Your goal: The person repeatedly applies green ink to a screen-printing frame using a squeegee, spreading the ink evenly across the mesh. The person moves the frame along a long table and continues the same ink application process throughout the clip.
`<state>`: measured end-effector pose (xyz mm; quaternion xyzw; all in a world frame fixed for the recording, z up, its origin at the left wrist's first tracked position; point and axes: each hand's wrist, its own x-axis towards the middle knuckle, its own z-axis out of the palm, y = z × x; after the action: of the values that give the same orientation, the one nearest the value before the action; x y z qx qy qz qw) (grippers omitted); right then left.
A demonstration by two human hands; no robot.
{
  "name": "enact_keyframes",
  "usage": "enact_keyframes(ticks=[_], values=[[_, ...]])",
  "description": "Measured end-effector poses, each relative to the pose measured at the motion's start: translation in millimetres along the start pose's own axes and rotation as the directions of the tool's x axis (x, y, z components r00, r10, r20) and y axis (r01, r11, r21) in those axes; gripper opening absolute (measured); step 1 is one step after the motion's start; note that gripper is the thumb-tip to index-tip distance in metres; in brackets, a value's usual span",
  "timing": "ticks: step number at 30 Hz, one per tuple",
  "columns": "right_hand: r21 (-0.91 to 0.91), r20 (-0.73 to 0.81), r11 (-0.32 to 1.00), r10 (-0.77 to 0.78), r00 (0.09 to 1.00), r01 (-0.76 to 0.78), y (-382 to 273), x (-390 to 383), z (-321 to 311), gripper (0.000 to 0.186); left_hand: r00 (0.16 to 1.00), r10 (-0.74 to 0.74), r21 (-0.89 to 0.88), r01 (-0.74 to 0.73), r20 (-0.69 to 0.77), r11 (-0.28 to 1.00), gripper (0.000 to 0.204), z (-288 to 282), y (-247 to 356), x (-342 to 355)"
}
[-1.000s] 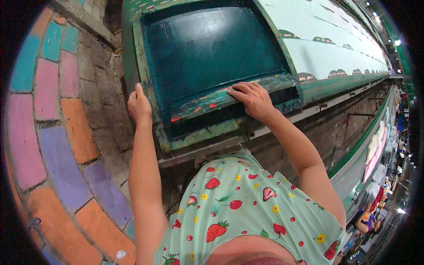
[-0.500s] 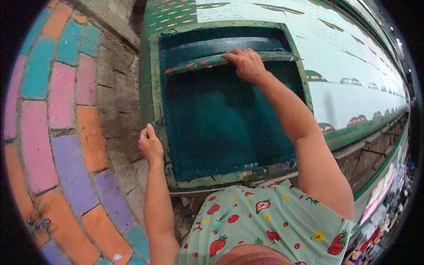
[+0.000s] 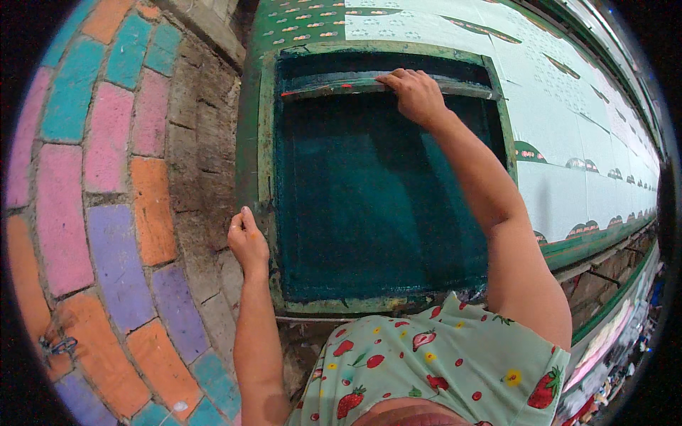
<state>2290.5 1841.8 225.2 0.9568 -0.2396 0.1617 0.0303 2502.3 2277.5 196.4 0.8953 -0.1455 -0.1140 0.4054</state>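
A screen-printing frame [image 3: 503,145] with worn green rails lies flat on a long table, its mesh [image 3: 355,206] dark teal. Near its far end a long squeegee [image 3: 323,90], smeared and marked with red, spans the mesh from side to side. My right hand [image 3: 420,98] grips the squeegee's top right of its middle, arm stretched across the frame. A strip of wet-looking ink [image 3: 341,77] shines just beyond the blade. My left hand [image 3: 249,243] is closed at the frame's left rail, thumb pointing up; its curled fingertips are hidden.
The green table [image 3: 249,142] carries pale printed sheets [image 3: 440,34] beyond the frame and to the right, with dark green and pink motifs. Painted paving bricks [image 3: 121,263] cover the floor at left. Cluttered fabric-like items [image 3: 611,362] lie at lower right.
My right hand has pushed the squeegee farther from me, toward the frame's far rail, narrowing the ink strip. My left hand stays at the left rail. The whole view has shifted slightly.
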Motion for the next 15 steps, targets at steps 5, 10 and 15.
enact_keyframes(ticks=[5,10,15], values=[[-0.001,-0.044,1.0,0.017,0.999,-0.017,17,23,-4,0.051,1.0,-0.001,0.015,0.001,0.005,1.0,0.048,-2,7,-1],[-0.012,-0.049,1.0,0.025,0.998,-0.026,36,36,10,0.053,0.997,0.033,0.033,-0.031,-0.065,0.999,0.046,1,2,-3],[-0.066,0.042,0.998,0.028,0.999,-0.025,42,45,9,0.046,1.0,0.008,0.082,-0.006,-0.023,0.997,0.046,-4,-5,-2]])
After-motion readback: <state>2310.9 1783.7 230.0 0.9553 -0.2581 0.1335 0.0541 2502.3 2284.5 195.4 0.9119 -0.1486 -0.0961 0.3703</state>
